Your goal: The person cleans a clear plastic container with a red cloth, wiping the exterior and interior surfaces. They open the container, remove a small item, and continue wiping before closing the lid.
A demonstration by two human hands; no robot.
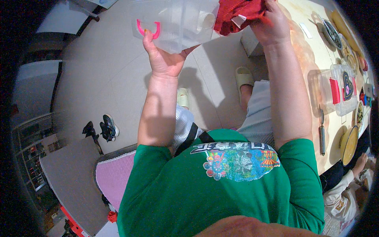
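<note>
In front of me, my left hand (167, 63) is closed on the lower edge of a clear plastic box (173, 23). Its thumb lies against the wall beside a pink U-shaped handle (159, 30). My right hand (273, 29) grips a bunched red cloth (233, 15) with a small white tag (239, 20). The cloth is at the box's right side; whether it touches the wall I cannot tell. Both things are raised above the floor, and the top of the picture cuts them off.
To the right stands a pale table (306, 71) with a knife (322, 132), a clear container (343, 91) with red clips, a yellow bowl (349, 145) and a dish (332, 34). Another person (343, 199) is at the lower right. Dark shoes (108, 128) and a pink-covered seat (115, 175) are at left.
</note>
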